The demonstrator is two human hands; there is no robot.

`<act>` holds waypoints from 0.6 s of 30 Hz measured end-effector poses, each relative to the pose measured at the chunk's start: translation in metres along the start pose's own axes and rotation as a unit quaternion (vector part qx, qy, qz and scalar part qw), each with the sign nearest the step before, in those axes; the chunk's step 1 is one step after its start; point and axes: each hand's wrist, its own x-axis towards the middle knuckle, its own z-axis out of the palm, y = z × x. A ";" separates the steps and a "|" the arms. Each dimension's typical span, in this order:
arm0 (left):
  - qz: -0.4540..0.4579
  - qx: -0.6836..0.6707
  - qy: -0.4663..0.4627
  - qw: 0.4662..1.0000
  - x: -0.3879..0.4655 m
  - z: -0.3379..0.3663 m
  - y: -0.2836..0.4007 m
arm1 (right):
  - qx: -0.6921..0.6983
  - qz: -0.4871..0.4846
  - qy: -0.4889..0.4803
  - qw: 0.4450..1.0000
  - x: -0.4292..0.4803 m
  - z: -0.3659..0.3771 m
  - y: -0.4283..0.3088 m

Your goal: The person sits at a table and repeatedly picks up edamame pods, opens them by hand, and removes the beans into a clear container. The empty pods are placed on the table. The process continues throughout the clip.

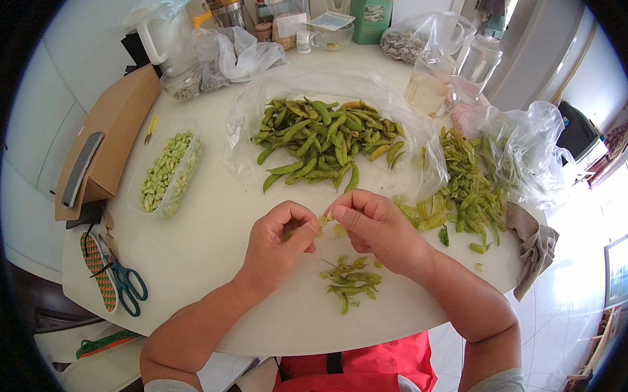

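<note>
Close together over the white table, my left hand point(284, 241) and my right hand point(378, 227) pinch a small opened green bean pod point(322, 220) between them. Behind them, a large pile of whole green bean pods point(326, 137) lies on a clear plastic bag. Several pods form a small heap point(351, 280) just below my hands. To the left, shelled green beans point(164, 178) lie in a clear plastic container point(202, 140). Flattened, pale green pods point(467, 186) are heaped on the right. My curled left fingers partly hide another pod.
Scissors point(126, 288) and a cardboard box point(122, 117) with a phone point(81, 170) are at the left. A glass mug point(427, 86), a glass jar point(482, 62) and plastic bags point(523, 146) stand or lie right. A brown cloth point(533, 245) hangs over the right edge.
</note>
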 end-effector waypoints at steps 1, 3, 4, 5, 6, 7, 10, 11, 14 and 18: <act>-0.009 -0.007 0.002 1.000 0.001 -0.001 0.000 | 0.038 0.006 0.009 0.999 0.000 -0.001 0.000; -0.025 -0.020 0.009 0.999 0.003 -0.006 -0.003 | 0.113 0.017 0.023 0.993 0.003 0.000 -0.002; -0.016 -0.010 0.002 1.000 0.003 -0.006 -0.005 | 0.146 0.035 0.035 0.988 0.004 -0.001 -0.004; -0.008 0.001 -0.003 1.000 0.004 -0.004 -0.010 | 0.178 0.052 0.047 0.982 0.003 -0.006 -0.006; 0.003 0.013 0.001 1.000 0.004 -0.005 -0.013 | 0.206 0.072 0.049 0.975 0.006 -0.007 -0.010; 0.071 0.104 -0.003 0.992 0.007 -0.005 -0.019 | 0.201 0.063 0.064 0.975 0.005 -0.010 -0.014; 0.233 0.272 -0.009 0.934 0.013 0.002 -0.018 | 0.165 0.029 0.082 0.983 0.006 -0.009 -0.026; 0.221 0.289 -0.007 0.932 0.014 0.003 -0.014 | 0.142 0.014 0.069 0.987 0.009 0.000 -0.035; 0.176 0.330 -0.016 0.927 0.011 -0.005 -0.018 | 0.080 0.003 0.002 0.997 0.028 0.047 -0.061; 0.188 0.328 -0.012 0.926 0.009 -0.009 -0.028 | 0.037 -0.015 -0.111 0.993 0.095 0.120 -0.076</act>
